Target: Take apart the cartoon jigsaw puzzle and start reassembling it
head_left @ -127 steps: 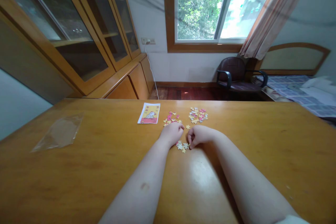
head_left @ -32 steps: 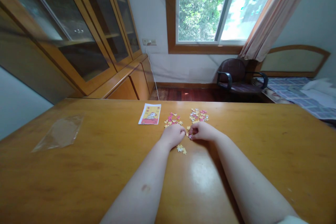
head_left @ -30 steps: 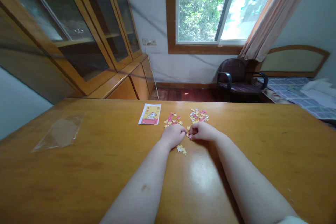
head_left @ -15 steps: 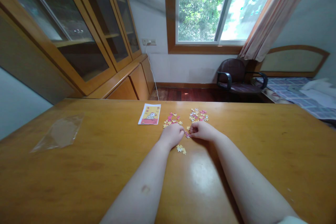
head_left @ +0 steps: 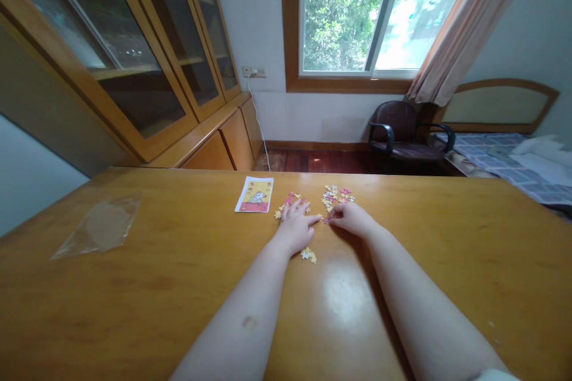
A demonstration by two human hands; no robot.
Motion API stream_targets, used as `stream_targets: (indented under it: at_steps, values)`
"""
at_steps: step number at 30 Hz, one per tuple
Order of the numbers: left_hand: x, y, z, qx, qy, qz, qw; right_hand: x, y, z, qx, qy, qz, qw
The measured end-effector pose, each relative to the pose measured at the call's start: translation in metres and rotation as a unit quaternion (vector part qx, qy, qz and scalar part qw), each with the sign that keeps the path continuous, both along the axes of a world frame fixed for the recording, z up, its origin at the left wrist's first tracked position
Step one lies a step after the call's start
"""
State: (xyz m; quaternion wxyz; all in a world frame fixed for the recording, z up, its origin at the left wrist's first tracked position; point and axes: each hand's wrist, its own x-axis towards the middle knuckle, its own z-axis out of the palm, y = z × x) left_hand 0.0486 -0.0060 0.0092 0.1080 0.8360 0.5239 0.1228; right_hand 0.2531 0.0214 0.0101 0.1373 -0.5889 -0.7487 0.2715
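Note:
Small pink and yellow puzzle pieces lie in two loose heaps, the left heap (head_left: pixel 291 200) and the right heap (head_left: pixel 336 195), on the wooden table (head_left: pixel 134 286). My left hand (head_left: pixel 296 225) lies over the left heap with its fingers stretched out flat. My right hand (head_left: pixel 351 218) rests just below the right heap, its fingertips pinched on a small pink puzzle piece (head_left: pixel 326 221). A few joined yellow pieces (head_left: pixel 308 255) sit beside my left wrist. A picture card (head_left: pixel 254 194) lies left of the heaps.
A clear plastic bag (head_left: pixel 100 224) lies at the table's left. Beyond the far edge stand a glass-door cabinet (head_left: pixel 147 59), a dark armchair (head_left: pixel 402 128) under the window, and a bed (head_left: pixel 513 155) at the right.
Both hands have moved away from the joined yellow pieces toward the heaps. My left hand has gone from curled to fingers spread. My right hand picked up a pink piece and keeps its pinch.

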Motion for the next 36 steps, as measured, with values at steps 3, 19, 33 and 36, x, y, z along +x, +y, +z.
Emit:
stream_targets:
  at_steps: [3,19,33,36]
  values:
    - [-0.001,0.004,-0.003,0.011,0.0,0.061,0.998,-0.001,0.002,0.0,0.025,-0.042,-0.066,0.997]
    - [-0.01,0.011,0.013,0.077,-0.139,0.205,0.966,-0.05,-0.03,0.017,0.061,0.066,0.209,0.974]
    - [-0.014,0.011,0.013,0.02,-0.094,0.202,0.975,-0.017,-0.01,0.008,0.049,-0.014,0.099,0.994]
    - [-0.016,0.011,0.013,0.011,-0.073,0.204,0.976,-0.009,-0.005,0.004,0.054,-0.032,0.041,0.997]
